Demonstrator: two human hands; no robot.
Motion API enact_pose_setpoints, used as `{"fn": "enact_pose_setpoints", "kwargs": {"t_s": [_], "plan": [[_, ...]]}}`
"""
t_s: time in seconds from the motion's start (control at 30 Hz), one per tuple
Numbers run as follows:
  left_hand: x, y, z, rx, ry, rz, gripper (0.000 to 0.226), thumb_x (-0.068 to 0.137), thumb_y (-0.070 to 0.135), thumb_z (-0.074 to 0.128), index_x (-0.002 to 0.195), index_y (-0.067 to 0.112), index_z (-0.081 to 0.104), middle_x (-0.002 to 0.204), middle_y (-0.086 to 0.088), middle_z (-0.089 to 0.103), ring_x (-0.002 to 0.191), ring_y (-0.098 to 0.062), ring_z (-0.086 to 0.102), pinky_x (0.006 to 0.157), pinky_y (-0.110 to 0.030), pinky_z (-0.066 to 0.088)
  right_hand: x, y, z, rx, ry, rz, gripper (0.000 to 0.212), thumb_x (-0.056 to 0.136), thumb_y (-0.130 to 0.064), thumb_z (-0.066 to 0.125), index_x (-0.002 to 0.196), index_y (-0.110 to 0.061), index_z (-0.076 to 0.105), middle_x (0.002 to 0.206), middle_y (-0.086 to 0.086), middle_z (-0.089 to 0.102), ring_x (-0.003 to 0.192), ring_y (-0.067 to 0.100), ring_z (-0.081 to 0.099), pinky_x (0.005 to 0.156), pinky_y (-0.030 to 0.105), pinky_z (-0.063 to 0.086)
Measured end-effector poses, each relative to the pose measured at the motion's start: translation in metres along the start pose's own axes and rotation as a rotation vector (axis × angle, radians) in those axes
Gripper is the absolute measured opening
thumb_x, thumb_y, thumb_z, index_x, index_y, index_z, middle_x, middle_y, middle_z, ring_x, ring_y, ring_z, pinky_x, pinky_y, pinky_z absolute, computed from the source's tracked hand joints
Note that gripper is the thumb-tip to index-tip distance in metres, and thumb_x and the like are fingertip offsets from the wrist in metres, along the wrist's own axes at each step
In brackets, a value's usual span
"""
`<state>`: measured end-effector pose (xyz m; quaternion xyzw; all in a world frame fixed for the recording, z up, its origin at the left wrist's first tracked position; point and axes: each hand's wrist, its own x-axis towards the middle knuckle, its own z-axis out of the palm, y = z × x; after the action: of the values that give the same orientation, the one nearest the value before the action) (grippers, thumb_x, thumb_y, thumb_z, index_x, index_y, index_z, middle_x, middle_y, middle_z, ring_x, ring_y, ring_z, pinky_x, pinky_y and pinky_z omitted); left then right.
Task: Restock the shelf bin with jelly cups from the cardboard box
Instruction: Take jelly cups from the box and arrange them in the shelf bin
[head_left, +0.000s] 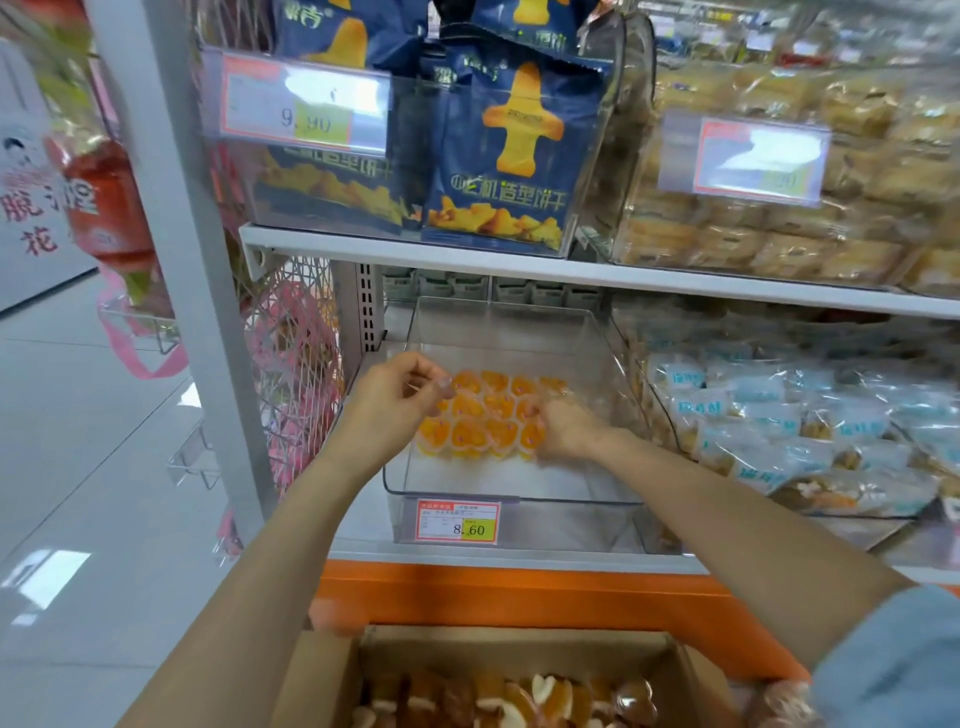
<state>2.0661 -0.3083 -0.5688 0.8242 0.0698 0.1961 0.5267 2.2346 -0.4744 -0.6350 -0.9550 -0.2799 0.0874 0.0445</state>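
Both your arms reach into the clear shelf bin (597, 332). Your left hand (400, 397), fingers curled, is at the left edge of the orange jelly cups (488, 415). Your right hand (566, 428) curls against their right edge. Below you, the open cardboard box (332, 670) holds more cups. The price tag (458, 522) on the bin front reads 8.60.

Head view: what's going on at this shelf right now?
A person is restocking a clear shelf bin with orange jelly cups. Both hands are in the bin at a block of cups. The right hand grips its right edge. The left hand has its fingers pinched at the rear left corner, though its hold is unclear. The cups cover only the bin's middle. An open cardboard box with more cups sits below.
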Motion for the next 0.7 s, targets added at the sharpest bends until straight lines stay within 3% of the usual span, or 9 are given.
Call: {"fn": "enact_pose_setpoints", "kwargs": {"t_s": [0.2, 0.33, 0.43, 0.5, 0.6, 0.7], "plan": [[0.000, 0.002, 0.003, 0.020, -0.016, 0.009, 0.015, 0.092, 0.012, 0.055, 0.078, 0.018, 0.056, 0.089, -0.005, 0.069, 0.069, -0.011, 0.061, 0.052, -0.005, 0.041, -0.001, -0.001, 0.001, -0.016, -0.005, -0.004, 0.064, 0.071, -0.025, 0.081, 0.127, -0.019, 0.052, 0.137, 0.010, 0.041, 0.123, 0.027, 0.046, 0.097, 0.028, 0.041], [-0.011, 0.010, 0.008, -0.004, -0.078, 0.015, 0.015, 0.091, 0.009, 0.056, 0.079, 0.017, 0.056, 0.084, 0.001, 0.069, 0.061, 0.000, 0.059, 0.053, -0.005, 0.040, -0.028, -0.010, -0.025, 0.093, 0.164, -0.105, 0.050, 0.079, -0.024, 0.074, 0.126, -0.020, 0.056, 0.123, 0.009, 0.047, 0.117, 0.027, 0.049, 0.096, 0.030, 0.041], [-0.035, 0.020, 0.022, -0.129, -0.202, 0.015, 0.012, 0.091, 0.005, 0.053, 0.082, 0.011, 0.056, 0.084, -0.003, 0.067, 0.058, 0.005, 0.057, 0.055, -0.005, 0.040, -0.087, -0.015, -0.046, 0.192, 0.357, -0.266, 0.036, 0.081, -0.031, 0.069, 0.116, -0.022, 0.062, 0.106, -0.003, 0.057, 0.092, 0.015, 0.059, 0.080, 0.025, 0.044], [-0.057, 0.020, 0.038, -0.190, -0.332, 0.010, 0.011, 0.091, 0.004, 0.053, 0.084, 0.011, 0.057, 0.085, -0.005, 0.067, 0.063, 0.002, 0.059, 0.059, -0.008, 0.043, -0.137, -0.009, -0.048, 0.238, 0.369, -0.335, 0.029, 0.080, -0.039, 0.061, 0.108, -0.029, 0.063, 0.092, -0.015, 0.058, 0.071, 0.006, 0.056, 0.067, 0.018, 0.043], [-0.091, -0.011, 0.071, -0.115, -0.534, -0.054, 0.009, 0.091, 0.005, 0.056, 0.086, 0.013, 0.059, 0.084, -0.004, 0.067, 0.066, -0.002, 0.058, 0.068, -0.012, 0.047, -0.187, 0.014, -0.021, 0.288, 0.202, -0.349, 0.020, 0.081, -0.040, 0.060, 0.101, -0.036, 0.063, 0.083, -0.018, 0.061, 0.066, 0.005, 0.055, 0.059, 0.016, 0.043], [-0.118, -0.076, 0.111, 0.144, -0.703, -0.149, 0.007, 0.090, 0.016, 0.059, 0.086, 0.022, 0.059, 0.090, -0.001, 0.067, 0.076, -0.006, 0.060, 0.076, -0.022, 0.046, -0.186, 0.029, 0.027, 0.108, -0.221, -0.409, 0.027, 0.085, -0.040, 0.062, 0.111, -0.033, 0.061, 0.096, -0.015, 0.062, 0.077, -0.003, 0.053, 0.073, 0.025, 0.046]]}}
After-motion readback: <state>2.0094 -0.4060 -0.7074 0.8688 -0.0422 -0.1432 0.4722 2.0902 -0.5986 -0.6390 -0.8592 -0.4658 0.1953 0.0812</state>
